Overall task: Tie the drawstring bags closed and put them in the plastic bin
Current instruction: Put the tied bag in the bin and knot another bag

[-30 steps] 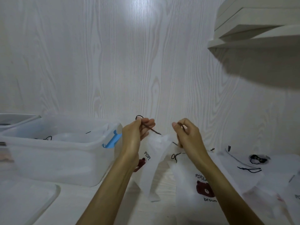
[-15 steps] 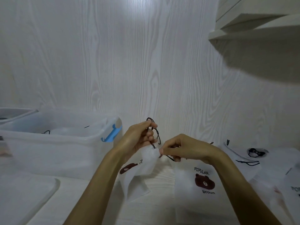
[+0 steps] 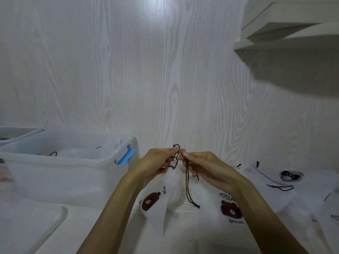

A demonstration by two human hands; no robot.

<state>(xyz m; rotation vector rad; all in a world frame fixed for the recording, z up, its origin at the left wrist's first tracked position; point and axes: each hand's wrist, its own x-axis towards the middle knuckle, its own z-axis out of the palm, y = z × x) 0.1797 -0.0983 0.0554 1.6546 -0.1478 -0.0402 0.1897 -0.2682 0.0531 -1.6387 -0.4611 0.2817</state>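
Observation:
A white drawstring bag with a brown bear print hangs gathered below my hands, just above the table. My left hand and my right hand meet above its neck, fingertips nearly touching, each pinching the dark drawstring. Two strands of the cord hang down between the hands to knotted ends. The clear plastic bin with a blue latch stands to the left, with tied bags inside.
More bear-print bags lie flat on the table under my right arm, others at the right. A clear bin lid lies at the front left. A white shelf juts out at the upper right.
My hands were apart pulling the cord ends; they came together above the bag's neck. The bag dropped lower and is gathered, and the cord now hangs in long strands.

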